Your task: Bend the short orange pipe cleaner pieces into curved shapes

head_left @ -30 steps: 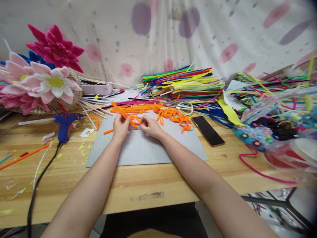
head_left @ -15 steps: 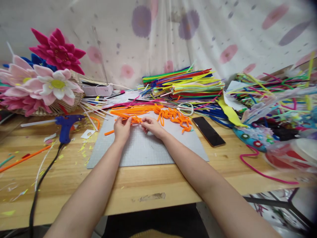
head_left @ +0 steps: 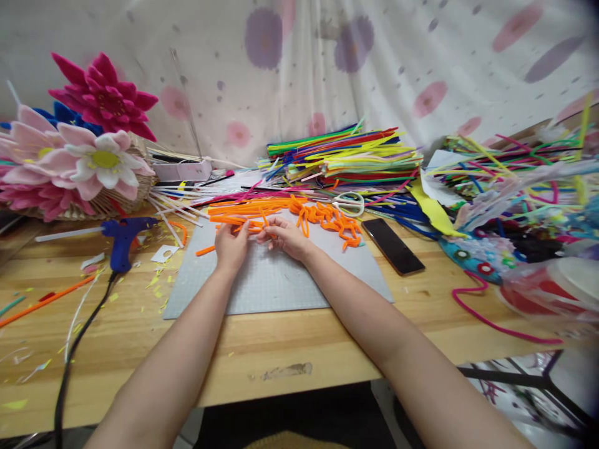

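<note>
Over the grey cutting mat [head_left: 276,280], my left hand [head_left: 231,246] is closed on several orange pipe cleaners [head_left: 229,219] that stick out to its left. My right hand [head_left: 285,238] pinches an orange pipe cleaner near its end, close to my left fingertips; one short piece points up between the hands. Behind them lie more straight orange pipe cleaners [head_left: 253,204]. To the right rests a heap of bent, looped orange pipe cleaners [head_left: 325,218]. A short orange piece [head_left: 204,251] lies left of my left hand.
A blue glue gun [head_left: 122,243] with its black cord lies at left, below felt-like flowers [head_left: 105,159]. A phone [head_left: 393,246] sits right of the mat, near white-handled scissors [head_left: 350,203]. Colourful pipe cleaner bundles [head_left: 346,156] stand behind; a plastic tub [head_left: 552,290] is at far right.
My right hand has shifted slightly left and its fingers have turned. A short orange piece now points upward between the hands. My left hand has barely moved.
</note>
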Tool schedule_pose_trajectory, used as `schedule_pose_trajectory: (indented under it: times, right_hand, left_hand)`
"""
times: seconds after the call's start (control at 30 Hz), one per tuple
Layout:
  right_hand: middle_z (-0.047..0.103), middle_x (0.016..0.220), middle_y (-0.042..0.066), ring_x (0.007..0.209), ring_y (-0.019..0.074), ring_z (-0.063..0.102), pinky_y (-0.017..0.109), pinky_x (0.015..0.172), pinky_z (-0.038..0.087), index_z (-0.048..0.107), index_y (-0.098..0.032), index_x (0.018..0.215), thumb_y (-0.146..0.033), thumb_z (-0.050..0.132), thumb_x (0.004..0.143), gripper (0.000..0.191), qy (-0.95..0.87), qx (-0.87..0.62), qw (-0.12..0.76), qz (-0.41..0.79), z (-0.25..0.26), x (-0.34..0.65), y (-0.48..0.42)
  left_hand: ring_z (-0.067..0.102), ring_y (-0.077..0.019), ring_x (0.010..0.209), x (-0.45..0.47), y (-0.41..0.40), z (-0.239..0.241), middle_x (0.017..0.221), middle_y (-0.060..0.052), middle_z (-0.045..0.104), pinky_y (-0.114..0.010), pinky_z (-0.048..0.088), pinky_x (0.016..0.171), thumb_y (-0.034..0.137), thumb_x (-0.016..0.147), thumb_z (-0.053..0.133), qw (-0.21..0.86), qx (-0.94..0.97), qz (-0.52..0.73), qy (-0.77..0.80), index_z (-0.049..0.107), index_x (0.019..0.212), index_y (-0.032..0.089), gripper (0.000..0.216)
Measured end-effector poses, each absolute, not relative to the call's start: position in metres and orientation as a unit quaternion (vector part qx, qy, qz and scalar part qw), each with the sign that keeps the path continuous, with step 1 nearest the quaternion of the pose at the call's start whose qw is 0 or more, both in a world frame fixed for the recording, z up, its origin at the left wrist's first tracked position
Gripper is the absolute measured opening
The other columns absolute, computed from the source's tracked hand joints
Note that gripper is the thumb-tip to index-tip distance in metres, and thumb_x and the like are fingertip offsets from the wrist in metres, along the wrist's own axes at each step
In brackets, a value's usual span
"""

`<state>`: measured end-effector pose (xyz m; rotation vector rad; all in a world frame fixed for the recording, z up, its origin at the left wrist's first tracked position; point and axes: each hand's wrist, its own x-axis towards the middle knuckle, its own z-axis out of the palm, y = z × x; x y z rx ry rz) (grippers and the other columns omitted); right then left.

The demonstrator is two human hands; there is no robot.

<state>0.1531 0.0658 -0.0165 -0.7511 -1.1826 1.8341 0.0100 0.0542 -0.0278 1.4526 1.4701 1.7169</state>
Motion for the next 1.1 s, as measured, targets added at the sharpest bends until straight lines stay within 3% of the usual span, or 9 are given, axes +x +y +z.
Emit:
schedule_pose_trajectory:
  times: [0.17,0.37,0.5,0.63,0.83,0.97,1.1]
  right_hand:
    - [0.059,0.06,-0.005,0.054,0.0098,0.059,0.018,0.045,0.045,0.037,-0.02,0.08,-0.017,0.055,0.071,0.02,-0.449,-0.321,0.408,0.727,-0.017,0.15,0.066]
    - [0.057,0.059,-0.006,0.052,0.0093,0.058,0.025,0.056,0.052,0.038,-0.02,0.084,-0.003,0.046,0.068,0.024,-0.342,-0.363,0.48,0.722,-0.018,0.147,0.073]
    - [0.064,0.074,0.001,0.068,0.0125,0.062,0.029,0.067,0.053,0.047,-0.016,0.087,0.0,0.046,0.063,0.029,-0.333,-0.3,0.463,0.765,-0.015,0.157,0.077]
    - [0.066,0.083,0.005,0.08,0.0141,0.062,0.03,0.073,0.052,0.054,-0.015,0.089,-0.011,0.049,0.074,0.017,-0.348,-0.28,0.455,0.771,-0.015,0.167,0.079]
    - [0.064,0.07,0.002,0.062,0.0083,0.058,0.02,0.057,0.049,0.059,-0.014,0.08,-0.026,0.05,0.082,0.015,-0.458,-0.369,0.441,0.678,-0.015,0.171,0.08]
    - [0.056,0.056,-0.003,0.045,0.004,0.047,0.014,0.039,0.033,0.057,-0.014,0.073,-0.032,0.061,0.072,0.018,-0.571,-0.38,0.335,0.646,-0.012,0.175,0.077]
    - [0.048,0.048,-0.007,0.038,0.0021,0.037,0.014,0.037,0.023,0.052,-0.014,0.068,-0.034,0.06,0.071,0.022,-0.589,-0.396,0.303,0.636,-0.01,0.177,0.076]
  left_hand:
    - [0.06,-0.0156,0.078,0.017,0.048,-0.024,0.081,-0.003,0.064,-0.029,0.047,0.076,0.03,0.069,0.063,0.286,0.557,0.626,0.466,0.062,0.078,0.018,0.015]
    - [0.059,-0.0159,0.081,0.022,0.04,-0.021,0.082,-0.003,0.064,-0.031,0.045,0.081,0.028,0.072,0.06,0.261,0.638,0.579,0.435,0.063,0.078,0.019,0.011]
    - [0.06,-0.0166,0.083,0.021,0.042,-0.024,0.085,-0.005,0.064,-0.032,0.047,0.079,0.028,0.073,0.06,0.301,0.631,0.593,0.398,0.061,0.079,0.019,0.011]
    - [0.062,-0.0166,0.081,0.023,0.043,-0.025,0.083,-0.004,0.064,-0.033,0.048,0.08,0.029,0.071,0.062,0.33,0.606,0.607,0.393,0.06,0.079,0.018,0.014]
    - [0.063,-0.0161,0.075,0.021,0.045,-0.02,0.077,-0.004,0.066,-0.031,0.05,0.075,0.032,0.066,0.066,0.365,0.519,0.647,0.424,0.061,0.077,0.017,0.02]
    - [0.064,-0.0154,0.074,0.016,0.05,-0.019,0.08,-0.004,0.066,-0.03,0.052,0.072,0.037,0.065,0.067,0.415,0.436,0.68,0.419,0.058,0.082,0.016,0.029]
    - [0.065,-0.0143,0.071,0.011,0.055,-0.019,0.077,-0.002,0.065,-0.029,0.052,0.069,0.039,0.065,0.067,0.473,0.351,0.698,0.408,0.054,0.08,0.016,0.03]
